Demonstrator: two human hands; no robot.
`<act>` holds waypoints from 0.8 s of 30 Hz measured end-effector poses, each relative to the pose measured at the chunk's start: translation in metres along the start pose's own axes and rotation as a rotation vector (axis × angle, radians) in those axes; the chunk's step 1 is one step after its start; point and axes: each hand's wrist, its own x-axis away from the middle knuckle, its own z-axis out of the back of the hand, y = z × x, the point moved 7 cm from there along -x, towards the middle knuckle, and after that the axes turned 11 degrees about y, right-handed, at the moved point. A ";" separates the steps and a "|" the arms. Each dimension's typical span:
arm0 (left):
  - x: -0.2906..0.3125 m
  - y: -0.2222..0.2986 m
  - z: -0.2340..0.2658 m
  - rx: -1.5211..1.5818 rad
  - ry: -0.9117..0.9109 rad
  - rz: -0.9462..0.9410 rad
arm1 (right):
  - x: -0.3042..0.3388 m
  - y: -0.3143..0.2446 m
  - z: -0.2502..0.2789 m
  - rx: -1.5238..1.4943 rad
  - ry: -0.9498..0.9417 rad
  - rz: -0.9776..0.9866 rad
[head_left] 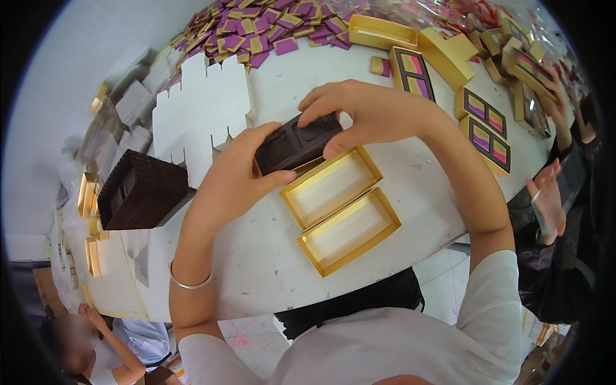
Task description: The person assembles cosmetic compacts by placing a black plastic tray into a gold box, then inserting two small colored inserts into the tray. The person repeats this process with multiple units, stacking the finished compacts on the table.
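Between my hands is a dark brown plastic tray insert (296,142) with two compartments. My left hand (234,168) grips its left end, thumb along the near edge. My right hand (366,114) clasps the right end, fingers over the top. Under the insert a gold rim shows; whether the insert sits inside that box is hidden. Just nearer to me lie two open gold boxes, one (306,220) behind the other (321,273), with pale bottoms and nothing in them. A tall stack of brown inserts (144,192) stands left of my left hand.
White notched card sheets (202,106) lie behind my left hand. Purple and gold packets (276,29) are heaped at the back. Filled boxes (487,146) and a gold box (383,32) stand to the right. Co-workers' hands (548,202) are at far right; another person sits lower left.
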 end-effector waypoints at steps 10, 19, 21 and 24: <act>-0.005 0.004 0.007 -0.067 -0.113 0.086 | -0.001 0.014 0.009 -0.104 -0.049 0.040; -0.008 -0.001 0.007 -0.008 -0.144 0.129 | -0.004 0.027 0.010 -0.222 0.030 -0.088; -0.009 -0.007 0.007 0.044 -0.083 0.037 | -0.006 0.025 0.011 -0.185 0.077 -0.109; -0.010 -0.008 0.007 0.092 -0.055 -0.010 | -0.008 0.030 0.008 -0.166 0.095 -0.137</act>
